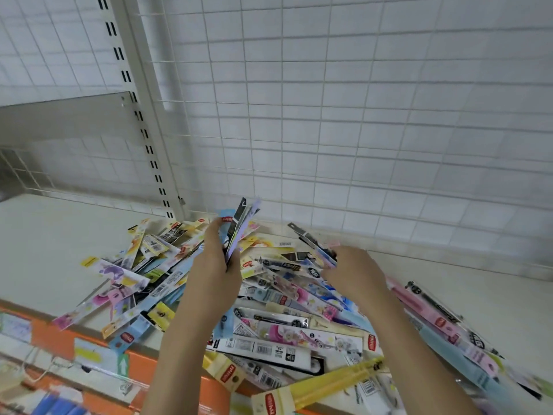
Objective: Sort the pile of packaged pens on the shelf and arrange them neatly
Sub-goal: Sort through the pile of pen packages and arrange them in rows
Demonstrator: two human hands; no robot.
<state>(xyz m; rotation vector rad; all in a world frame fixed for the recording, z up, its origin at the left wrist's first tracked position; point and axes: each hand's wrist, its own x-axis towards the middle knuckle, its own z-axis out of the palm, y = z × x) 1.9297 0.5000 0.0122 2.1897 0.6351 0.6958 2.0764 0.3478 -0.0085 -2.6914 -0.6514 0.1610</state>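
A loose pile of packaged pens (269, 310) in many colours covers the middle of the white shelf (45, 250) and spills over its front edge. My left hand (215, 265) is raised over the pile and grips a small upright stack of pen packs (239, 226), black, blue and lilac. My right hand (353, 271) is to the right, fingers closed on one dark pen pack (311, 241) that slants up to the left above the pile.
A wire grid back panel (329, 115) rises behind the shelf, with a slotted upright post (143, 130) at the left. The shelf front has an orange edge strip (143, 363) with price tags. Bare shelf surface lies left and at the far right (478, 280).
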